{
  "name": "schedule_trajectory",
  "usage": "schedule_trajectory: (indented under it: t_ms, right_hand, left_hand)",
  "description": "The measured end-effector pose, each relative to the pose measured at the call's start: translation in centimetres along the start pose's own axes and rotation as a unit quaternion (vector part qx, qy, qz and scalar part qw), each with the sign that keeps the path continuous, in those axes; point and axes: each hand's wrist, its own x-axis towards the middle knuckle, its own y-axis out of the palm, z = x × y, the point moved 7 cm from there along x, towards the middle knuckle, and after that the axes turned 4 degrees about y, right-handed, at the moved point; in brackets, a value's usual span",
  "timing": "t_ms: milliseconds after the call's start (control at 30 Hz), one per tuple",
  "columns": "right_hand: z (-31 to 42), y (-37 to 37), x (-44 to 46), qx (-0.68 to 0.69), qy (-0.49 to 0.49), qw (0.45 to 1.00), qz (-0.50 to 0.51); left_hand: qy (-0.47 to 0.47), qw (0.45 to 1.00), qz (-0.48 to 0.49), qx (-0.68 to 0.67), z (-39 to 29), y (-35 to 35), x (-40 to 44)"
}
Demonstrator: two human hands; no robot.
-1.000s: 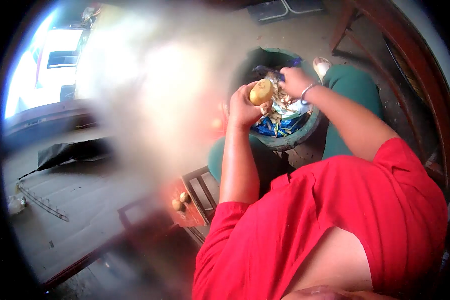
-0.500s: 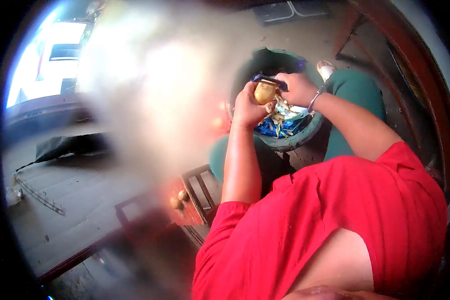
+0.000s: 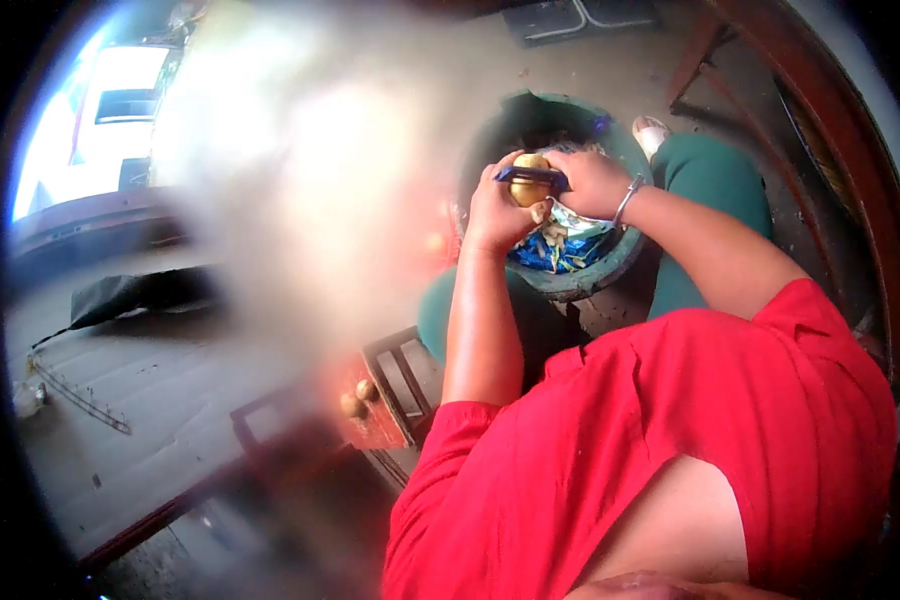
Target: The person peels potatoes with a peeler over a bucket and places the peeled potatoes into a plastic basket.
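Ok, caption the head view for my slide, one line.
Over a tub of scraps, the left hand holds a potato and the right hand holds a blue peeler across it.

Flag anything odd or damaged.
The bucket looks jagged, possibly broken, at its far rim: the edge isn't smoothly curved. Whitish haze blurs the view left of centre, perhaps glare. Potato and peeler look normal.

The person wears a red top [image 3: 600,430], green trousers [image 3: 715,190] and a silvery bangle [image 3: 627,199].
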Motion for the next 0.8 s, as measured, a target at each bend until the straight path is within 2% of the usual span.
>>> schedule_trajectory:
  t_ms: [67,133,200,233,400,467,800]
  right_hand:
    - [0.6,-0.2,-0.3,-0.028,0.004,0.999,0.030]
    - [0.4,0.3,-0.4,-0.056,0.008,0.997,0.060]
    - [0.6,0.9,-0.7,-0.037,-0.058,0.997,0.037]
    - [0.3,1.1,-0.7,-0.044,-0.027,0.997,0.052]
    - [-0.3,1.1,-0.2,-0.064,-0.002,0.997,0.036]
    - [-0.6,0.7,0.1,-0.050,0.021,0.998,0.028]
    - [-0.2,-0.3,-0.1,-0.017,0.036,0.999,-0.002]
  left_hand:
    - [0.002,1.000,-0.002,-0.008,-0.2,-0.1,-0.1]
    - [-0.026,0.997,-0.049,0.062,-0.9,-1.1,-0.4]
    - [0.001,0.997,-0.061,0.052,-1.2,-1.3,-0.5]
    - [-0.005,0.997,-0.053,0.062,-2.0,-1.4,-0.6]
    - [-0.040,0.998,-0.025,0.045,-2.3,-1.1,-0.4]
    - [-0.031,0.999,-0.006,-0.042,-1.0,-0.5,-0.3]
    - [-0.031,0.999,0.010,-0.007,-0.8,-0.3,-0.3]
